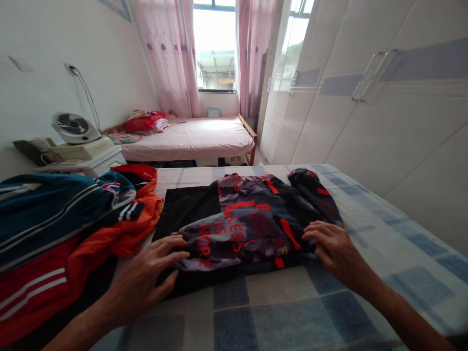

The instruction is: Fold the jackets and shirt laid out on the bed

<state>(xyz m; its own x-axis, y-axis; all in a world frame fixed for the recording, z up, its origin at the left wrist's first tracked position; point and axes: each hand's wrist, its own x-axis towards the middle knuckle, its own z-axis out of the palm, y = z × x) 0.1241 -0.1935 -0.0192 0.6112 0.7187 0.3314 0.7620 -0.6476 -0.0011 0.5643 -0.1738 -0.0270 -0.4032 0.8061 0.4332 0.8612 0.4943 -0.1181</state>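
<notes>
A black, grey and purple jacket with red lettering lies on the bed, one sleeve folded across its front. The lower part of the jacket is plain black. My left hand is at the sleeve's cuff end, fingers spread and thumb apart, fingertips touching the cloth. At the other end, near the shoulder, my right hand has its fingers curled down and pinching the jacket's fabric. The other sleeve lies bunched on the far right side of the jacket.
To the left lies a pile of clothes, with a teal jacket over orange and red garments. A blue-and-white checked sheet covers the bed. Beyond are a pink bed, a fan on a cabinet, and white wardrobes at right.
</notes>
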